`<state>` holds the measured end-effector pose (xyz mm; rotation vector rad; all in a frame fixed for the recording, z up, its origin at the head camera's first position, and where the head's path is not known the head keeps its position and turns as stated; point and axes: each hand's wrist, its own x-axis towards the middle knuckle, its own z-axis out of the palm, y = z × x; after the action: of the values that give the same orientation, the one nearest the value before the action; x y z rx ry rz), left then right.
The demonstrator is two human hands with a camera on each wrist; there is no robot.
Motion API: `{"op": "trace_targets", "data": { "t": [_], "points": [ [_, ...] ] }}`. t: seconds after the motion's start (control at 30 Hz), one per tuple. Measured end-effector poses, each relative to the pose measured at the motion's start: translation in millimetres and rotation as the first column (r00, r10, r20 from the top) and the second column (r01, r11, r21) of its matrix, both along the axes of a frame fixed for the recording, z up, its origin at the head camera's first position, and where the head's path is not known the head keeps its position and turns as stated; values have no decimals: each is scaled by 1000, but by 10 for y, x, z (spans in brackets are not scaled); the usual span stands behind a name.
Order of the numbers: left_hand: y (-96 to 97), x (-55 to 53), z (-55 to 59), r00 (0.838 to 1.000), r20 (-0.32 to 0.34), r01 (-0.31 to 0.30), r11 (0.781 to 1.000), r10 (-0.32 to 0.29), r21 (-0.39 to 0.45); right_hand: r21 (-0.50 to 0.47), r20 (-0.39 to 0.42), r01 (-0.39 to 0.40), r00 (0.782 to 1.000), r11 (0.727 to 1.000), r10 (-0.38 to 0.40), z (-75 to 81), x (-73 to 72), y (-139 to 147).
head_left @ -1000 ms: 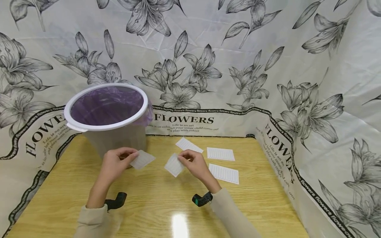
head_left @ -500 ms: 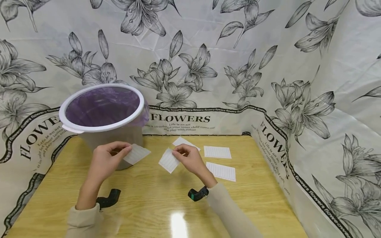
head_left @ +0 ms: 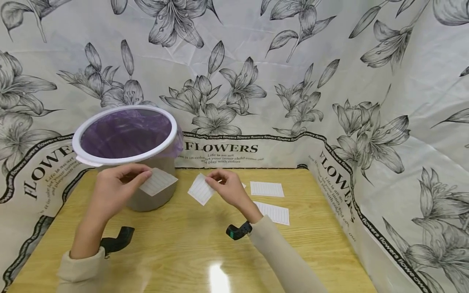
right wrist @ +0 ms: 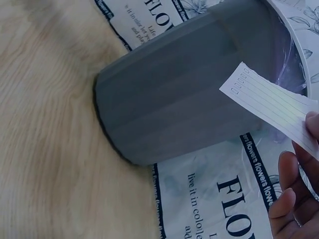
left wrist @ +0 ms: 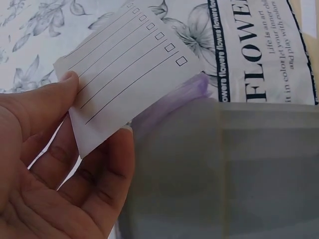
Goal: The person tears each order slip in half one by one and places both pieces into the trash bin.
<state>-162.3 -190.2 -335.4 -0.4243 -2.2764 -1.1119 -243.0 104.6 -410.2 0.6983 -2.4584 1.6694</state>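
Note:
My left hand (head_left: 113,191) pinches a lined paper slip (head_left: 160,182) between thumb and fingers, held in front of the bin's side and below its rim. In the left wrist view that slip (left wrist: 132,69) shows ruled lines with small checkboxes along one edge. A second lined slip (head_left: 200,190) is pinched by my right hand (head_left: 231,189), above the table and right of the bin. The right wrist view shows checkboxes at the far end of this slip (right wrist: 264,99). The two held slips are apart.
A grey bin (head_left: 154,199) with a white rim and a purple liner (head_left: 126,134) stands at the table's back left. Two lined slips, one farther back (head_left: 267,189) and one nearer (head_left: 275,213), lie on the wooden table (head_left: 176,252). Another is mostly hidden behind my right hand.
Both hands have moved up and to the left with their slips, the left hand closer to the bin's rim. The view has also shifted slightly. The slips on the table have stayed put.

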Motion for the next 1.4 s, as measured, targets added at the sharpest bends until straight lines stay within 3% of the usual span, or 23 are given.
{"op": "trace_targets", "data": {
  "t": [0.17, 0.43, 0.67, 0.87, 1.23, 1.4],
  "points": [
    [-59, -5, 165, 1000, -20, -2, 1000, 2, -8, -19, -28, -38, 999, 999, 38, 129, -60, -94],
    [-186, 6, 329, 999, 13, -33, 999, 33, -29, 7, -37, -90, 995, 996, 90, 397, -106, -233],
    [-271, -38, 416, 1000, 1, -24, 1000, 24, -14, -5, -73, -143, 987, 990, 143, 598, -162, -343],
    [-341, -21, 466, 997, 30, -64, 997, 65, -42, 5, -131, -176, 976, 984, 175, 725, -241, -437],
    [-460, -52, 568, 996, 20, -83, 993, 85, -87, 74, -215, -183, 957, 980, 195, 932, -377, -547],
    [-542, -76, 580, 992, 21, -120, 987, 123, -105, 78, -243, -181, 950, 980, 195, 1047, -455, -654]
  ]
}}
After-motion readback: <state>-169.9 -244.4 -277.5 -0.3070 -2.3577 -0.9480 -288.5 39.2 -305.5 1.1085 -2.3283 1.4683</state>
